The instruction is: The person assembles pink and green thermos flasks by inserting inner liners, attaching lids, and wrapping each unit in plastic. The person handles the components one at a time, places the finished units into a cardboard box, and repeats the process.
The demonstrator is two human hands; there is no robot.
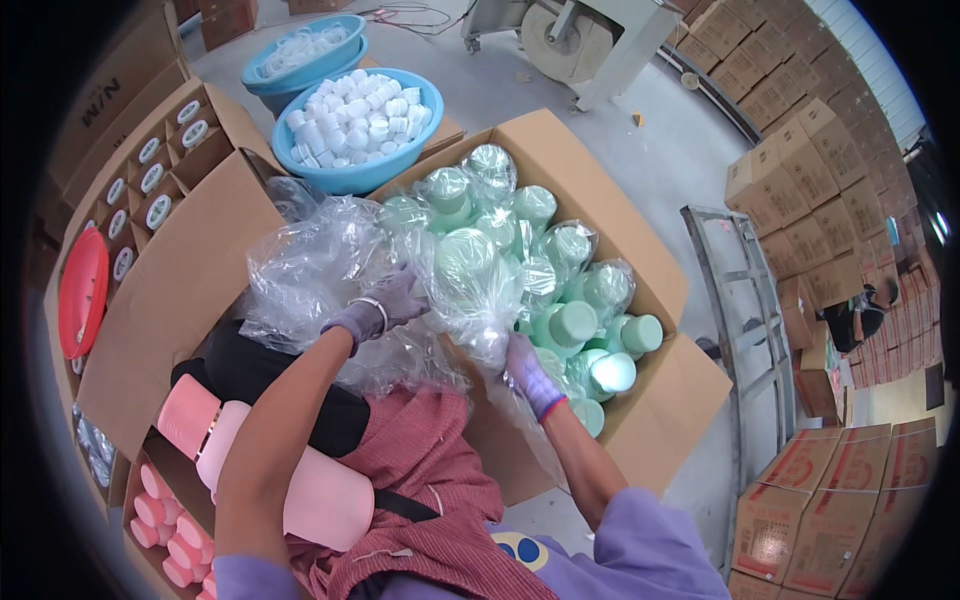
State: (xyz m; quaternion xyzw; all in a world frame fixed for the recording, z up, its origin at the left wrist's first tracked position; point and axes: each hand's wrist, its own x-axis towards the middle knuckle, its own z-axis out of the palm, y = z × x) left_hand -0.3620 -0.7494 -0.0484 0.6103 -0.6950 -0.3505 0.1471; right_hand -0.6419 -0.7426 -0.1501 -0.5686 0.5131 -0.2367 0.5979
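Gathered plastic is pinched between the fingers and thumb of the right hand (pixel 533 370), which appears clamped on the lower end of a clear plastic bag (pixel 490 342). Inside that bag sits a pale green bottle (pixel 465 255), lying over the near edge of an open cardboard box (pixel 665 410) with its broad end toward the other bottles. The left hand (pixel 395 303), gloved like the right, is at the edge of a heap of loose clear bags (pixel 310 270), just beside the bagged bottle; film covers its fingertips, so I cannot tell whether they are together on plastic or apart.

More green bottles (pixel 570 325) fill the box, several of them wrapped in film (glare makes it hard to say whether every one is). Beyond the heap, a blue basin (pixel 437 118) holds white caps (pixel 355 115). A pink bottle-like shape (pixel 325 500) lies under the left forearm, out of the work.

I judge the step in hand to be bagging, with this bottle already within its sleeve and the open end being drawn close. The next move likely calls for keeping the right hand's pinch while the left smooths or folds the slack, then settling the wrapped bottle among its neighbours without tearing the film.
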